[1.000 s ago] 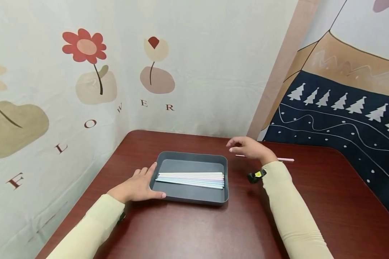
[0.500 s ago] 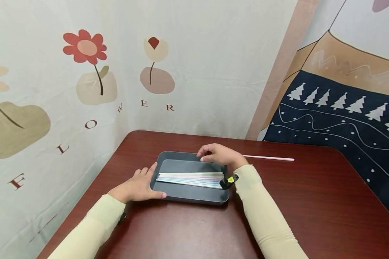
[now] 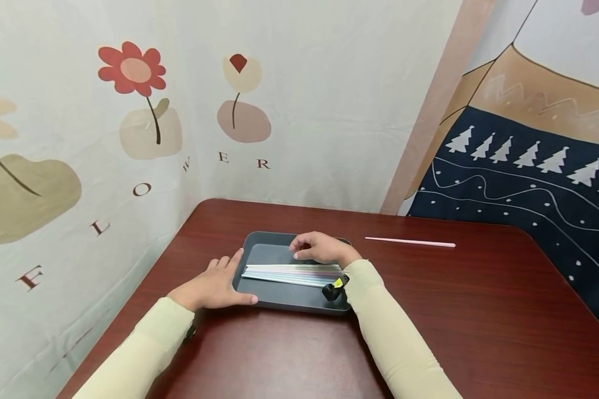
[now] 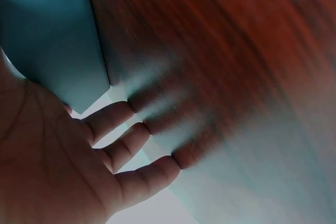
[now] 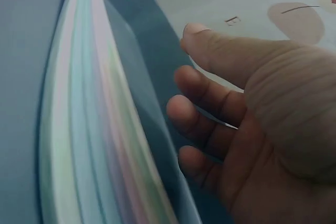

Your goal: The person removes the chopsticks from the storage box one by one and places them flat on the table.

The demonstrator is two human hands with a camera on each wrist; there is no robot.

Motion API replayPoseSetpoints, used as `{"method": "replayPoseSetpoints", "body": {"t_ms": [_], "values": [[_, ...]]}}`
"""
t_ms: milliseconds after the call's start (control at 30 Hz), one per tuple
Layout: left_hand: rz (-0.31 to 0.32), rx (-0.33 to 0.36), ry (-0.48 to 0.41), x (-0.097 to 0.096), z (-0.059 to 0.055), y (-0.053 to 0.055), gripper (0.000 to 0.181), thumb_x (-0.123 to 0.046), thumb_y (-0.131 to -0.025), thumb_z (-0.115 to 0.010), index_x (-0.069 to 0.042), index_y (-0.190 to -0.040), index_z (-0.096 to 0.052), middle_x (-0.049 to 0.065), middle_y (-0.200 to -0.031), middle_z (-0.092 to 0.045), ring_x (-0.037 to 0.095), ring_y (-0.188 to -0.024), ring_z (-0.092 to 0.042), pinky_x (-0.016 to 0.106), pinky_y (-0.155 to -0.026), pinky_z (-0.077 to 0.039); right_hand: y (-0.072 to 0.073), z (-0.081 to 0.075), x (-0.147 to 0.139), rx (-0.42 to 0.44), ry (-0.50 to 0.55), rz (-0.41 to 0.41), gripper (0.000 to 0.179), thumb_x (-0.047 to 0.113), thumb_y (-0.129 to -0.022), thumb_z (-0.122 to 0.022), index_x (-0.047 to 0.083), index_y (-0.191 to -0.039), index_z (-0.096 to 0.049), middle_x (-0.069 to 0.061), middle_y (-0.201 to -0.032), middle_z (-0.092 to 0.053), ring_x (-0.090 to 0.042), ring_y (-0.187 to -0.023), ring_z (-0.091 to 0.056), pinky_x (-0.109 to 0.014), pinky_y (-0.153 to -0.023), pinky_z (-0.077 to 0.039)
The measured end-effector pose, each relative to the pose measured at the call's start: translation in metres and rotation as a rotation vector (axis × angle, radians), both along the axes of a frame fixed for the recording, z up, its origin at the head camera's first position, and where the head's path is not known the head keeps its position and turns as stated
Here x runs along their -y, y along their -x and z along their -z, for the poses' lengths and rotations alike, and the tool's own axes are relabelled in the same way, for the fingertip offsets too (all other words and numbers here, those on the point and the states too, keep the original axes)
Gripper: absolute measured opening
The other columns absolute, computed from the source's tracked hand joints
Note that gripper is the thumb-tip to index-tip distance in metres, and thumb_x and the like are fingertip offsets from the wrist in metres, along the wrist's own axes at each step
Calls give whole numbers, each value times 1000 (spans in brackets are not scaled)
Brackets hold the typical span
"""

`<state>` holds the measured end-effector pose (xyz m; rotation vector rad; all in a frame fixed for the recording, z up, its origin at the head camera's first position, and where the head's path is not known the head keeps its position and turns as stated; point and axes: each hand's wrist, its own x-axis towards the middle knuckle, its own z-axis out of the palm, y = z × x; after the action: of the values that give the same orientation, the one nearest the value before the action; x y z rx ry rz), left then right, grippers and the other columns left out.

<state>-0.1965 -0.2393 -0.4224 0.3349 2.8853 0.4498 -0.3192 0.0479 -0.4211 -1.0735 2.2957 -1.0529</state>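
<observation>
A dark grey tray [image 3: 279, 301] lies on the table with several pastel chopsticks [image 3: 284, 273] side by side in it. My left hand [image 3: 212, 285] rests against the tray's left end, thumb along the front rim and fingers spread. In the left wrist view the left hand [image 4: 58, 156] has its fingers extended beside the tray wall [image 4: 58, 40]. Over the back right of the tray hovers my right hand [image 3: 321, 248], fingers loosely bent. Nothing is between the fingers of the right hand [image 5: 252, 114] in the right wrist view, and the chopsticks [image 5: 94, 119] lie beside it.
A single pink chopstick [image 3: 411, 241] lies on the red-brown table [image 3: 479, 310], right of the tray. Printed cloths hang behind, a flower one [image 3: 324, 111] and a dark blue one with trees [image 3: 504, 188].
My right hand has moved left, from above the pink chopstick to over the tray, uncovering that chopstick. The left hand stays at the tray's left end.
</observation>
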Motion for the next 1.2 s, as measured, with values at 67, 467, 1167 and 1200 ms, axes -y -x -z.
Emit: {"method": "replayPoseSetpoints", "body": {"t_ms": [67, 467, 1167, 1200], "values": [[5, -2, 0, 0, -1, -1, 136, -84, -67, -65, 0, -158, -9, 25, -145, -38, 43, -128, -35, 55, -95, -44, 0, 2, 1, 7, -19, 7, 16, 14, -99, -62, 10, -113, -69, 2, -102, -64, -15, -85, -55, -31, -76, -46], [3, -11, -1, 2, -3, 0, 136, -84, -67, -65, 0, -158, -8, 24, -144, -38, 42, -128, -34, 53, -96, -44, 1, 8, 6, -24, -116, -17, 12, 16, -99, -64, 21, -103, -73, 8, -94, -66, -11, -82, -56, -30, -76, -47], [9, -13, -4, 0, -3, 0, 136, -84, -67, -65, 0, -158, -9, 24, -142, -40, 42, -125, -37, 54, -93, -44, -1, 12, 11, -98, -154, 36, 12, 18, -99, -64, 24, -95, -75, 8, -84, -66, -9, -72, -53, -28, -71, -45], [9, -13, -4, 0, -3, 0, 136, -84, -67, -65, 0, -158, -9, 24, -142, -40, 42, -125, -36, 54, -93, -44, -2, 13, 12, -102, -158, 38, 13, 18, -99, -64, 24, -95, -75, 8, -83, -66, -9, -71, -52, -28, -71, -45]]}}
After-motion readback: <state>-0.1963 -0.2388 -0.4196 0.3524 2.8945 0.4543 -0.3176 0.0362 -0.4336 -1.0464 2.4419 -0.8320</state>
